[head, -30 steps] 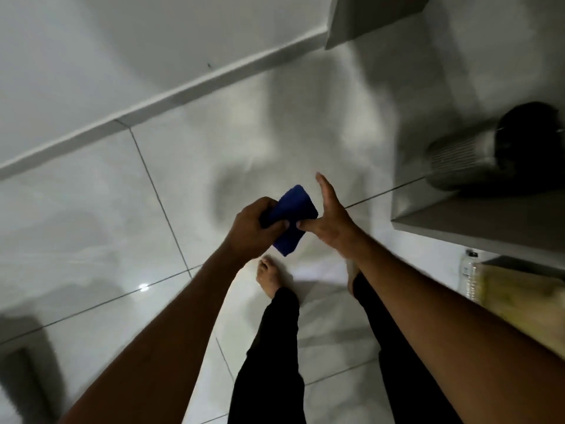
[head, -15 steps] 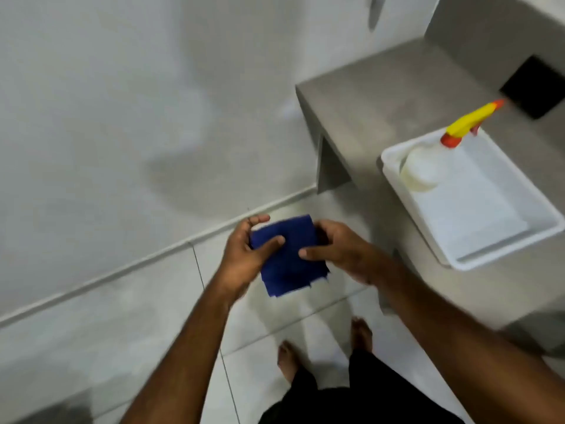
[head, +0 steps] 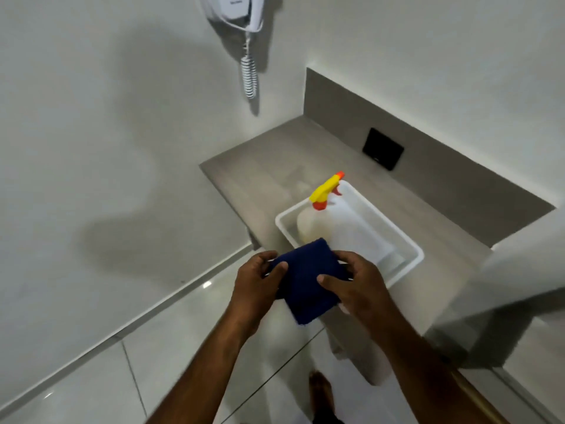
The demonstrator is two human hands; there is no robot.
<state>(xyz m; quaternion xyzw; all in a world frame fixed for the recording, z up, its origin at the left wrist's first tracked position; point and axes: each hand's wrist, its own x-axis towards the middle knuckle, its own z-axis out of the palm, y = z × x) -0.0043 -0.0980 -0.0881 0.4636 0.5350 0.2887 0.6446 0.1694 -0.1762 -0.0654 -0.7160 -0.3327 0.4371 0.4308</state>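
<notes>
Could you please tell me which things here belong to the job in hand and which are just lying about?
Job: blue cloth, gripped by left hand and right hand.
Lying about: spray bottle, white tray, wall phone, black wall plate.

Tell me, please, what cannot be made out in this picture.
Head view only:
Left hand and right hand: fingers hidden under the folded dark blue cloth.
White plastic spray bottle: base behind the cloth.
White rectangular plastic tray: near corner behind the right hand.
White wall handset: top cut by the upper edge.
Small black square wall plate: too small to identify.
</notes>
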